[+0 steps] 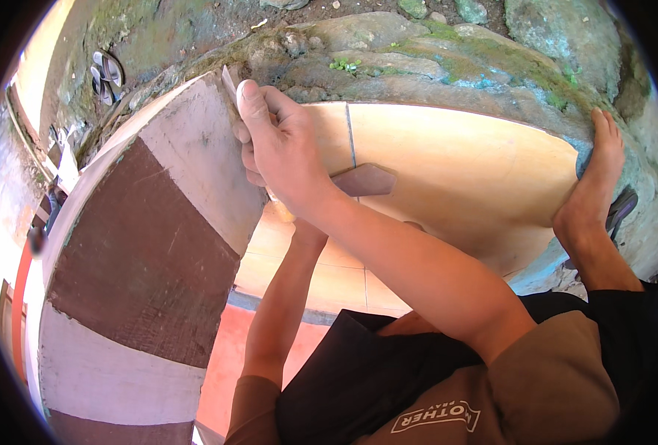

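Observation:
My right hand (pixel 278 141) is closed round a thin, flat, greyish piece (pixel 231 87), its thumb pressed along it. I cannot make out whether this is a blade or a folded sheet. It touches the top edge of a pillar-like block (pixel 143 245) painted in brown and whitish bands. Behind my right forearm, my left hand (pixel 312 231) is mostly hidden near the block's side; only its wrist end shows. Something small and yellow (pixel 280 211) peeks out beside it, too covered to name. A flat brown shape with a pointed end (pixel 366 180) lies on the tiles past my right wrist.
Glossy cream tiles (pixel 455 156) run beside the block, bordered by mossy rocks (pixel 418 63). My bare foot (pixel 599 170) rests at the tiles' right edge, near a dark sandal (pixel 622 208). A pair of sandals (pixel 106 76) lies at the far left. Reddish floor (pixel 229 352) shows below.

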The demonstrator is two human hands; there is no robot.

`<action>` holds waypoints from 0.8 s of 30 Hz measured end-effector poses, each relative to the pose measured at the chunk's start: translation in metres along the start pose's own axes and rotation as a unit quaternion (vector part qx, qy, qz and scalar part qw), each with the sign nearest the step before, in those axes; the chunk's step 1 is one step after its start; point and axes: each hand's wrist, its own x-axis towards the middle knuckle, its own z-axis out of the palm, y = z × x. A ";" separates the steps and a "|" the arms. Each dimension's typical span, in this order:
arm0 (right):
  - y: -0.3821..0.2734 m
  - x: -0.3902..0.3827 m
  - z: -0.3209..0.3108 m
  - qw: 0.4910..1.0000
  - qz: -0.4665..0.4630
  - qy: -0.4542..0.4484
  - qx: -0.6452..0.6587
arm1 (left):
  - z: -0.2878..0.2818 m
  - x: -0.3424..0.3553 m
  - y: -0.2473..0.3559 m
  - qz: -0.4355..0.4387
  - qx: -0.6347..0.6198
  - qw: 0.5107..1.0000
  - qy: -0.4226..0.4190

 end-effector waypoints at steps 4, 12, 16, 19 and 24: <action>0.003 -0.006 -0.011 0.999 0.003 -0.013 -0.050 | 0.001 0.002 0.002 -0.009 -0.031 0.999 -0.001; 0.014 -0.004 -0.009 0.986 -0.094 0.003 -0.136 | 0.002 0.003 0.002 -0.022 -0.062 0.998 -0.004; 0.014 -0.002 0.000 0.973 -0.140 0.023 -0.180 | 0.000 0.003 0.004 -0.032 -0.075 0.997 -0.005; 0.019 -0.001 -0.004 0.971 -0.153 0.031 -0.182 | 0.004 0.002 0.003 -0.037 -0.089 0.995 -0.009; 0.017 -0.004 -0.003 0.969 -0.155 0.015 -0.192 | 0.000 -0.002 0.002 -0.064 -0.121 0.990 -0.016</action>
